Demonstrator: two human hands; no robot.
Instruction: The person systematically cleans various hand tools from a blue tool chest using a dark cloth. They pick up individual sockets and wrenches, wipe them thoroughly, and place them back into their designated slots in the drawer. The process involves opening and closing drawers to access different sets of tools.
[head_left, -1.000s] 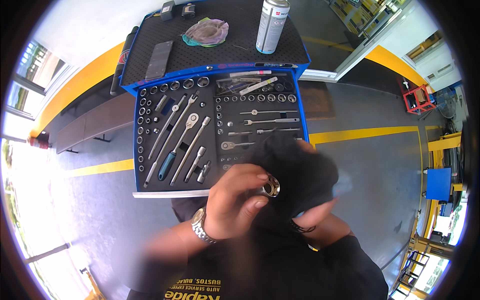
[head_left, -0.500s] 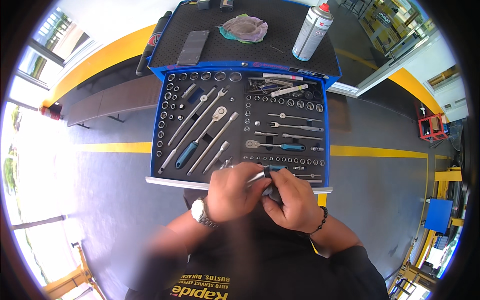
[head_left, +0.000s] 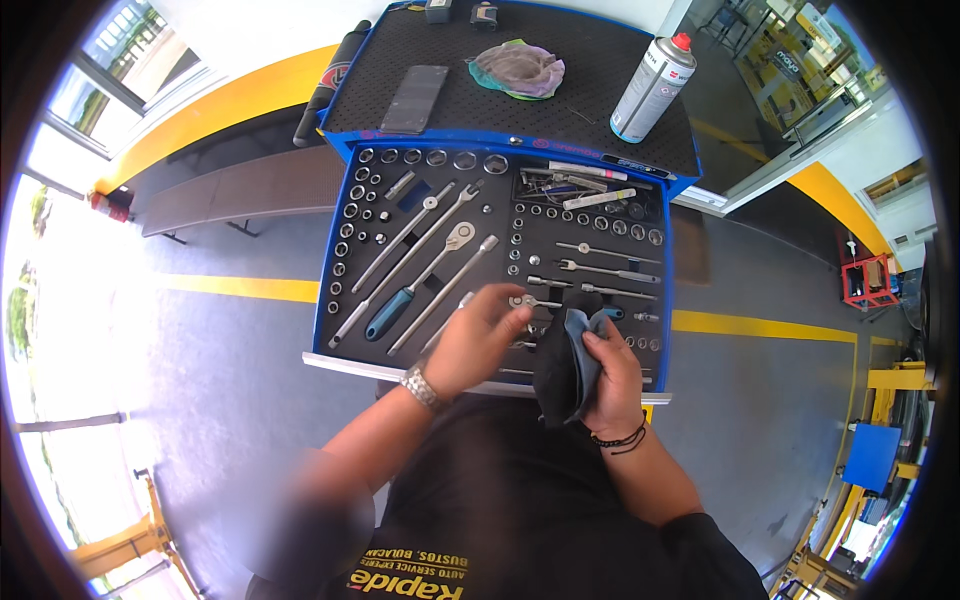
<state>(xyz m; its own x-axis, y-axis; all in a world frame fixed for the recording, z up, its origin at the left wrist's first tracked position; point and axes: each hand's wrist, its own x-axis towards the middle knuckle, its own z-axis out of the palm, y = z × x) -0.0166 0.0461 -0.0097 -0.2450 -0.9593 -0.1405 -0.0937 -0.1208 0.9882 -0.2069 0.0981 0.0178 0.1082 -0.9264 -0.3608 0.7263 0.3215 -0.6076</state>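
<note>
My right hand grips a folded black and grey-blue cloth, thumb pressed on its lighter side. Whether something is wrapped inside the cloth cannot be seen. To its left hovers my left hand, fingers loosely bent and apart, with nothing visible in them. Its fingertips appear beside a small ratchet in the open tool drawer, partly covered by the hands. Left of that hand lie a larger blue-handled ratchet and a long extension bar in the dark foam.
Sockets line the drawer's edges, and a compartment of loose tools sits at its back right. On the cabinet top are a spray can, a phone-like dark slab and a crumpled rag. A bench stands left.
My hands have separated; before, they were together around a shiny metal piece and dark cloth. The cloth is now held up in my right hand, and my left hand has let go.
</note>
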